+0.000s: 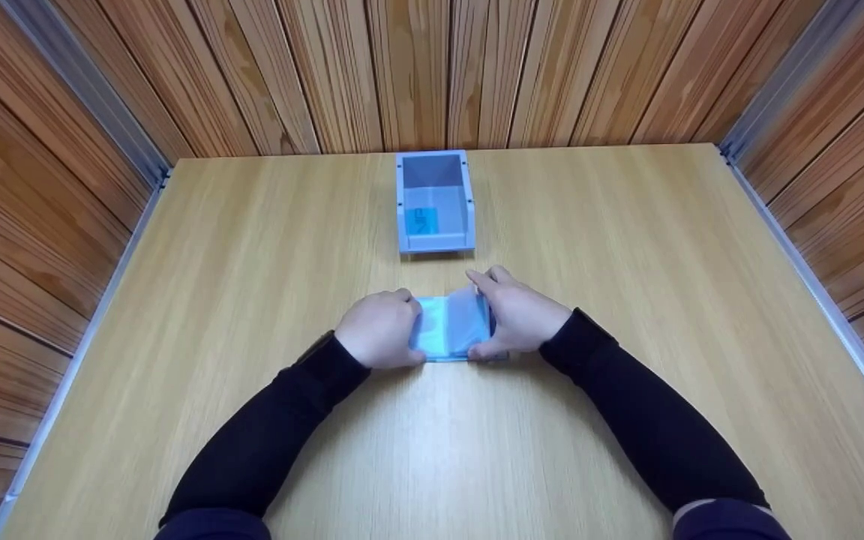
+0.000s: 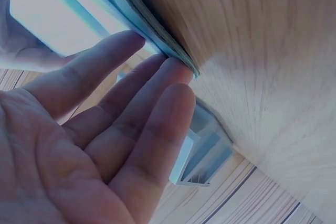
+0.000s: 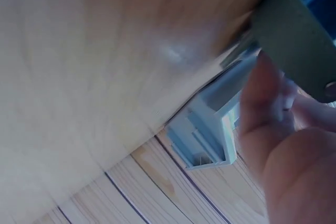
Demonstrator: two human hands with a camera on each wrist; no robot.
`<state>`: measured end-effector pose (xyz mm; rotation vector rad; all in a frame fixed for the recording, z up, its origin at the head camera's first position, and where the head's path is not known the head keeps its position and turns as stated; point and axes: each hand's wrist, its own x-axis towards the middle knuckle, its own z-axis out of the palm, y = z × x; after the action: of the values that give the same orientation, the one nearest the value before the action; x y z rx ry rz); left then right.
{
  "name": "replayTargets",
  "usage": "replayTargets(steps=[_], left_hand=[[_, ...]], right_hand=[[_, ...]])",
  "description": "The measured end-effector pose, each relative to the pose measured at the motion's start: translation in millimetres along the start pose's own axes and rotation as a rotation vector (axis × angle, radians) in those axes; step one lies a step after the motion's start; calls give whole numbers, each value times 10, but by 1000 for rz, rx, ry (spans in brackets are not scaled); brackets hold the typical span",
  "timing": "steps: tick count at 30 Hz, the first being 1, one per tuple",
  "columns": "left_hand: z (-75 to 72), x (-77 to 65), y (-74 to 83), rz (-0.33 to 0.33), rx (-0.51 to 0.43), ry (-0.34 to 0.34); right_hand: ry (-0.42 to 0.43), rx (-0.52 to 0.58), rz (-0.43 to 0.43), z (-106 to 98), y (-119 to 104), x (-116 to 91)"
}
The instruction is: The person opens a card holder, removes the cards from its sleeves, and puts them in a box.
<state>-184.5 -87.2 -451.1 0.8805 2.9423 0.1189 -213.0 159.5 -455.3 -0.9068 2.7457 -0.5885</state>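
Observation:
On the table lies an opened blue card holder (image 1: 438,330) with clear, shiny plastic sleeves. My left hand (image 1: 381,330) grips its left side, thumb at the near edge and fingers towards the far edge. In the left wrist view, the fingertips (image 2: 178,95) touch the edge of the stacked sleeves (image 2: 157,32). My right hand (image 1: 526,311) holds the right side, with its thumb near the front corner and index finger at the back. A dark grey-green cover flap (image 3: 294,40) with a round snap stands against the right fingers in the right wrist view.
A blue plastic bin (image 1: 436,244) stands just beyond the hands, near the back of the table, with a small teal piece (image 1: 421,220) inside at the front. Wooden plank walls (image 1: 409,75) rise behind and at both sides of the wooden table (image 1: 252,247).

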Motion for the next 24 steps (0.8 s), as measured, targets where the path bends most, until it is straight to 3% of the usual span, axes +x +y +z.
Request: replayTargets(steps=[10, 16, 20, 24], left_hand=[[-18, 4, -38, -50, -88, -41], [-37, -4, -71, -101, -142, -78], [-50, -9, -101, -101, -170, -69], [-66, -12, -137, -96, -189, -71]], right_hand=[[87, 199, -93, -8, -93, -14], [89, 341, -138, 32, -156, -14], [65, 311, -155, 71, -211, -22], [11, 145, -183, 115, -272, -37]])
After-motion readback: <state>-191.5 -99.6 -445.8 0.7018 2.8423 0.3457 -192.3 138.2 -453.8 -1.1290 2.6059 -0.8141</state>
